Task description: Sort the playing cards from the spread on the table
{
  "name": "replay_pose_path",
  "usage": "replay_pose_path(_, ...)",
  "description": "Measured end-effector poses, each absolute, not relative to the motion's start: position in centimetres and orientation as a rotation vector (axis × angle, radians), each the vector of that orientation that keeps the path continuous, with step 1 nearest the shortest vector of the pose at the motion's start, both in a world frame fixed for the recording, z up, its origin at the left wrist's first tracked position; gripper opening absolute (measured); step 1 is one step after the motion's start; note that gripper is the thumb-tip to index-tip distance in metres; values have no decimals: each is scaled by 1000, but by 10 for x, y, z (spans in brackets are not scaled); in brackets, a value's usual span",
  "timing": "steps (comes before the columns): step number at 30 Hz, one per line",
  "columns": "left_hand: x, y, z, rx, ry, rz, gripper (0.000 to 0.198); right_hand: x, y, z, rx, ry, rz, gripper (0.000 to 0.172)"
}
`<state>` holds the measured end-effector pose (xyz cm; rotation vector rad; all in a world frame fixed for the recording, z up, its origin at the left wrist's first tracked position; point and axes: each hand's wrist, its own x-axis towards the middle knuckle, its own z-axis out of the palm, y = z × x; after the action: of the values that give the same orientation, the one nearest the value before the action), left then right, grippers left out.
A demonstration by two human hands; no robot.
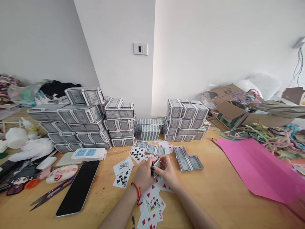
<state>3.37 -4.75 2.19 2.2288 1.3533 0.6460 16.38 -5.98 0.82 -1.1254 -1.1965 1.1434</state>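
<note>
Both my hands meet low in the middle of the view around a small folded piece made of playing cards. My left hand grips its left side, with a red cord bracelet on the wrist. On the other side, the fingers and thumb of my right hand close on the same piece. Loose playing cards lie face up under my wrists, and more cards lie to the left. Just beyond my fingers are face-down cards. An L-shaped folded card piece rests right of my hands.
Tall stacks of card-built blocks stand at back left, centre left and right. A phone and scissors lie left. Pink paper, cords and cardboard boxes fill the right.
</note>
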Motion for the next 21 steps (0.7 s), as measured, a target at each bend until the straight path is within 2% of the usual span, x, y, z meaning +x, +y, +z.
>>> replay_pose_path(21, 33, -49, 21, 2149, 1224, 689, 35, 162, -60, 12, -1009, -1085, 1241, 45)
